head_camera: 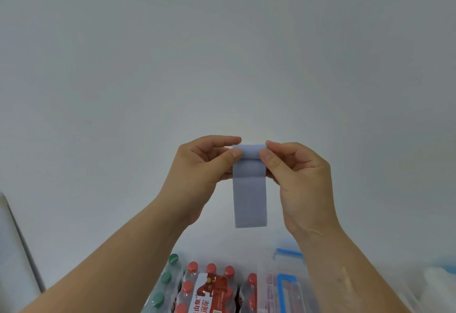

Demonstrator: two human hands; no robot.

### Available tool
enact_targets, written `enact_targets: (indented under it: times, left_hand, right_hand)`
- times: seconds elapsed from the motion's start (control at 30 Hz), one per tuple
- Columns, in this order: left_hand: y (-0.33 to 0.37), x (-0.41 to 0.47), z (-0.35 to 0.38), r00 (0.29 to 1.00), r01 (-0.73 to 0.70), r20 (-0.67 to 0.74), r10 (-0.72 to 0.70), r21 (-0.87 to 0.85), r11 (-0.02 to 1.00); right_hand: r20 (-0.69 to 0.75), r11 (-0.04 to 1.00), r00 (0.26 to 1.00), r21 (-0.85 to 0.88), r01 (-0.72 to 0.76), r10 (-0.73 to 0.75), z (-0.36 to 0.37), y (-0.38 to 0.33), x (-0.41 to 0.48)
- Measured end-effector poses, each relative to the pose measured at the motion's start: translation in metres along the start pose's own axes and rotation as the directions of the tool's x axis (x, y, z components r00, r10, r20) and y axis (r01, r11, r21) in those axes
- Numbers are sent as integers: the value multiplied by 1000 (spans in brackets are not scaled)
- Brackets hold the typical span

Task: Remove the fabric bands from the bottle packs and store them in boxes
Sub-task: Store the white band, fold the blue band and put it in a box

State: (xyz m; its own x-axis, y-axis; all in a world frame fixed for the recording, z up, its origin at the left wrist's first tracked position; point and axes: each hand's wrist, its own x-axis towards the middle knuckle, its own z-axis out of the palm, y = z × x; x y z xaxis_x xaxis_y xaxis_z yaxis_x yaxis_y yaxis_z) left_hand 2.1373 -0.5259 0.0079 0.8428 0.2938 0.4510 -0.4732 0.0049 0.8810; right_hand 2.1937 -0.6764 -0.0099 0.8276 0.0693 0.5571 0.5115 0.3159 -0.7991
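Both hands were raised before a pale wall: the left hand and right hand each pinched a grey-blue fabric band between curled fingers, above red-capped bottle packs.

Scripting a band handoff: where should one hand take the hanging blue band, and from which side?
Probably the folded top edge, pinched from either side edge, as the left hand and right hand do now. It is doubled there, so stiffer; the rest of the band hangs flat and limp below.
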Motion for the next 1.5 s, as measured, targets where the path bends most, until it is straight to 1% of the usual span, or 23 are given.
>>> enact_targets:
  times: [0.2, 0.33, 0.47, 0.6, 0.73, 0.83, 0.97, 1.07, 1.17, 1.27, 1.43, 1.5]
  left_hand:
    - [-5, 0, 2, 998, -18, -56, 20, 33, 999]
    - [-7, 0, 2, 998, -26, -64, 29, 35, 999]
    - [-8, -1, 2, 998, -19, -58, 22, 48, 999]
    - [-9, -3, 1, 1000, 3, -12, -3, 17, 1000]
    - [-9, -4, 1, 1000, 24, 12, -24, 36, 999]
    - [-9, -4, -1, 1000, 11, 13, -11, 23, 1000]
    - [-16, -6, -4, 1000, 3, 24, -4, 35, 999]
    - [-20, -7, -6, 999, 33, 30, -33, 24, 999]
    - [-23, -8, -9, 996, 73, 53, -73, 1, 997]
    - [-26, -8, -14, 996, 88, 29, -88, -1, 996]
    - [-35, -6, -27, 997, 72, 7, -72, -4, 997]
    - [-40, -4, -34, 998, 69, 11, -69, 19, 997]
  right_hand:
    - [-31, 997, 997, 46, -67, 68, 1, 3, -5]
    - [-62, 999, 997, 22, -46, 47, 1, 5, -5]
    - [-71, 999, 996, -6, -51, 50, 0, 8, -6]
    - [-71, 998, 996, -49, -50, 46, -2, 10, -7]
    - [-52, 998, 997, -18, -55, 54, -2, 11, -9]
    - [-41, 997, 997, 12, -72, 72, -1, 9, -11]
    - [-53, 995, 996, -66, -81, 78, -2, 9, -12]
    - [-53, 994, 996, -79, -71, 67, -2, 14, -11]
    - [-21, 996, 998, -65, -61, 60, -2, 19, -13]
    - [21, 996, 997, -47, -71, 73, 2, 24, -16]
    - [-29, 991, 991, -26, -128, 127, 14, 29, -20]
    - [-53, 986, 988, -75, -150, 146, 18, 33, -20]
